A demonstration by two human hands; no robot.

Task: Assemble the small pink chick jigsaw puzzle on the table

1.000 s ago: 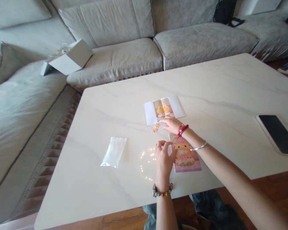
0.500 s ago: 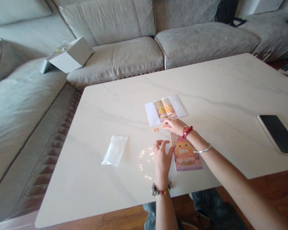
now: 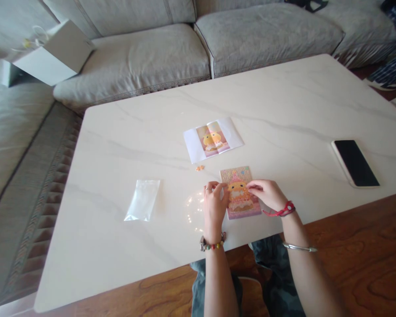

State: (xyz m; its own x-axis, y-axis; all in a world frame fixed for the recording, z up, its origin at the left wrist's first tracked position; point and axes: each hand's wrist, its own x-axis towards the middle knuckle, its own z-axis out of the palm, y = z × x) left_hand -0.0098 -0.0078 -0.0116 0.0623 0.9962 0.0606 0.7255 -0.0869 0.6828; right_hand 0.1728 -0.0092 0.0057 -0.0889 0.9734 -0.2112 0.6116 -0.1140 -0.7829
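Note:
A small pink puzzle board (image 3: 240, 204) with a yellow duck picture lies near the table's front edge. My left hand (image 3: 214, 210) rests its fingertips against the board's left edge. My right hand (image 3: 268, 194) is over the board's right side, thumb and forefinger pinched on a small puzzle piece that the fingers mostly hide. One loose orange piece (image 3: 199, 167) lies on the table just behind and left of the board. A white reference sheet (image 3: 213, 139) printed with the same duck lies farther back.
An empty clear plastic bag (image 3: 142, 205) lies left of my hands. A black phone (image 3: 355, 162) sits at the right on the white marble table (image 3: 125, 145). A grey sofa (image 3: 152, 57) wraps the far side and carries a white box (image 3: 53, 53).
My right hand picked up a loose piece behind the board and drew back over the board's right side. One loose piece is left. The camera tilted down and nearer.

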